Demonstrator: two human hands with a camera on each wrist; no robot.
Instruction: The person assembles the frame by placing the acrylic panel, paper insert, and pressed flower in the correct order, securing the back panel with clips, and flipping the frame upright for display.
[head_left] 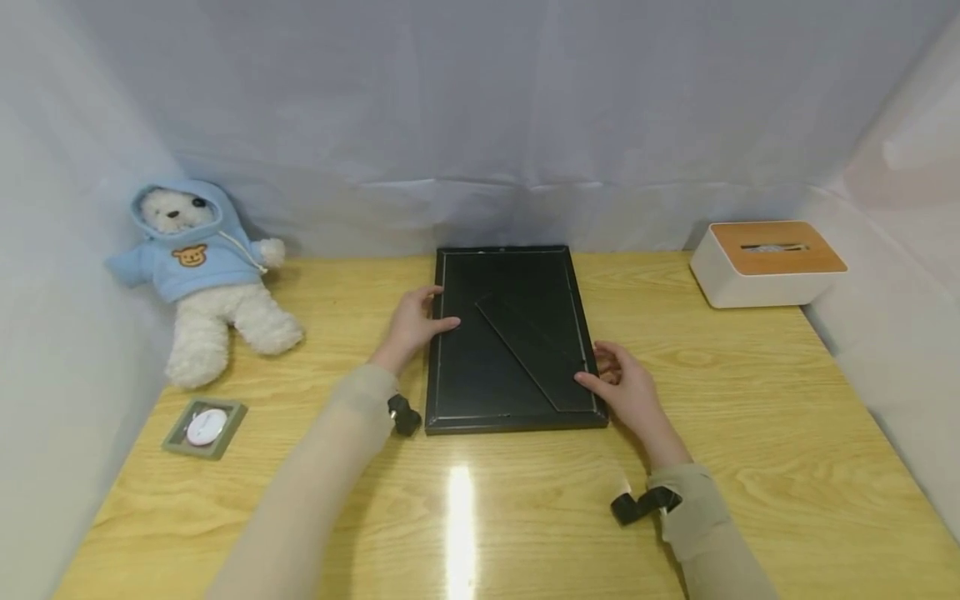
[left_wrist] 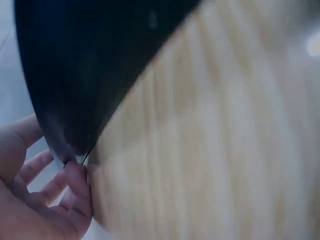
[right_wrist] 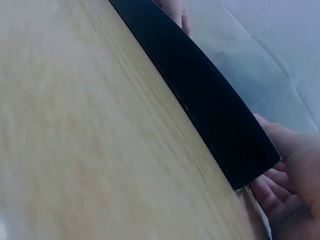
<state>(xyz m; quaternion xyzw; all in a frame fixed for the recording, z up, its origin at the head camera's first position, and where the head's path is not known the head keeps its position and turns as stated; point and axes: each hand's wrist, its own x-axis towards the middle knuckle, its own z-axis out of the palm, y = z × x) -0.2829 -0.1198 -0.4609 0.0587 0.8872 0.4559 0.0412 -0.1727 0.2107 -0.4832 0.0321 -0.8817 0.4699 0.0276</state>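
Head view: the picture frame [head_left: 480, 375] is back-up on the bench [head_left: 540, 508]; slight lift cannot be ruled out. The left hand [head_left: 412, 325] and right hand [head_left: 628, 387] each pinch a side edge, fingers [left_wrist: 77, 182] partly spread, thumbs [head_left: 596, 383] on top. Because the grips are staggered, uneven lifting could tilt the frame; a loose stand [head_left: 542, 358] could swing out.

Black picture frame [head_left: 487, 358] on a yellow wood-grain table [head_left: 750, 500]
Thin pale lines border the black; upper left, white plush toy [head_left: 217, 321], light-blue hoodie [head_left: 217, 271], brown animal-face print [head_left: 189, 256]; upper right, white box [head_left: 757, 292], orange-brown lid [head_left: 780, 262].
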